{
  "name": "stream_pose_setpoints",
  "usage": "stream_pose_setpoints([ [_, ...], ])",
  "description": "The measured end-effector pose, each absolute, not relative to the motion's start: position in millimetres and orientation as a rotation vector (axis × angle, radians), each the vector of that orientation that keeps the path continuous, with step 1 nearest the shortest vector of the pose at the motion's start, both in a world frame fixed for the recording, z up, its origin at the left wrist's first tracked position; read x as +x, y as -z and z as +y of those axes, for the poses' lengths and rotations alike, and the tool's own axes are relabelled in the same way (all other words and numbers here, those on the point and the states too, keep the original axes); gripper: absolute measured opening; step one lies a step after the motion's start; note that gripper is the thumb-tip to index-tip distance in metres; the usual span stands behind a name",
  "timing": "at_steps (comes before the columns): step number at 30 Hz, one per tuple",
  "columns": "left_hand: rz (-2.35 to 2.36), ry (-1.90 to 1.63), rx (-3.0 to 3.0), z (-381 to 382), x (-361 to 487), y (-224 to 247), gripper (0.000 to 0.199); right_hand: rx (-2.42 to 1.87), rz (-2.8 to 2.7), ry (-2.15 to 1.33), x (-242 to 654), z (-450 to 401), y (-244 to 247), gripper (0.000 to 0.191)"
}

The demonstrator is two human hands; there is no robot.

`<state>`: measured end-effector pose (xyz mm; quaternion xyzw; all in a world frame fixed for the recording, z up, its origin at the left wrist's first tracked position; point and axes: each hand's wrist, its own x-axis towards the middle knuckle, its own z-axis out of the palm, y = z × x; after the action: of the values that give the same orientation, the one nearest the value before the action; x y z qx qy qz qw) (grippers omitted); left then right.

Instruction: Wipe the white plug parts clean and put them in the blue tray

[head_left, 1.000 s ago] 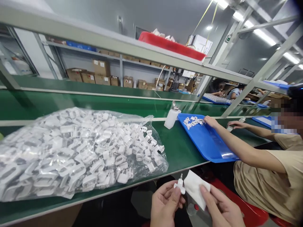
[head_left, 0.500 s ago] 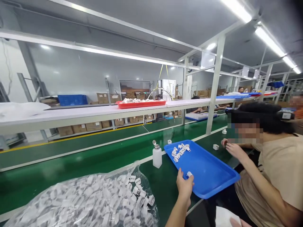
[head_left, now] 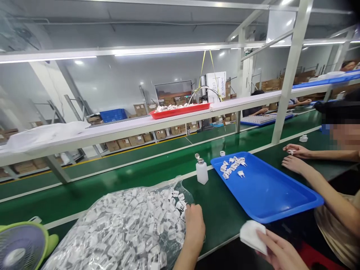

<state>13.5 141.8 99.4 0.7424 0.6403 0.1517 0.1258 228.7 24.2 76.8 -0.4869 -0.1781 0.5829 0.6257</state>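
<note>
The left hand (head_left: pixel 194 225) rests with curled fingers at the open mouth of the clear plastic bag of small white plastic parts (head_left: pixel 126 232) on the green bench top (head_left: pixel 219 210); whether it grips a part cannot be told. The right hand (head_left: pixel 277 251) pinches a folded white cloth pad (head_left: pixel 252 235) at the bench edge. Just beyond stand a white dispenser bottle (head_left: pixel 201 170) and a blue plastic tray (head_left: pixel 267 191) carrying loose white parts. A co-worker's hands (head_left: pixel 292 159) lie right of the tray. A green desk fan (head_left: pixel 24 245) sits at far left.

Your left hand (head_left: pixel 194 225) is off the blue tray (head_left: pixel 270 195) and now rests at the mouth of the bag (head_left: pixel 126 232), lower centre. The part it held now lies in the tray. Your right hand (head_left: pixel 281 251), lower right, now pinches the cloth (head_left: pixel 251 235) alone.
</note>
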Motion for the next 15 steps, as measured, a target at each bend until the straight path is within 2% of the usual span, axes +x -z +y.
stream_pose_setpoints([
  [4, 1.794, -0.296, 2.291, 146, 17, -96, 0.049, -0.995, -0.588, -1.477, 203, 42, -78, 0.047],
  [9, 1.436, -0.282, 2.423, 150, 33, -92, 0.047, -0.986, -0.693, -1.478, 199, 56, -61, 0.040],
  [13, 1.321, -0.486, 2.395, 136, 38, -86, 0.056, -1.084, -0.751, -1.379, 209, 58, -52, 0.043],
  [15, 1.431, -0.679, 2.280, 125, 42, -79, 0.050, -1.175, -0.802, -1.275, 216, 59, -43, 0.047],
])
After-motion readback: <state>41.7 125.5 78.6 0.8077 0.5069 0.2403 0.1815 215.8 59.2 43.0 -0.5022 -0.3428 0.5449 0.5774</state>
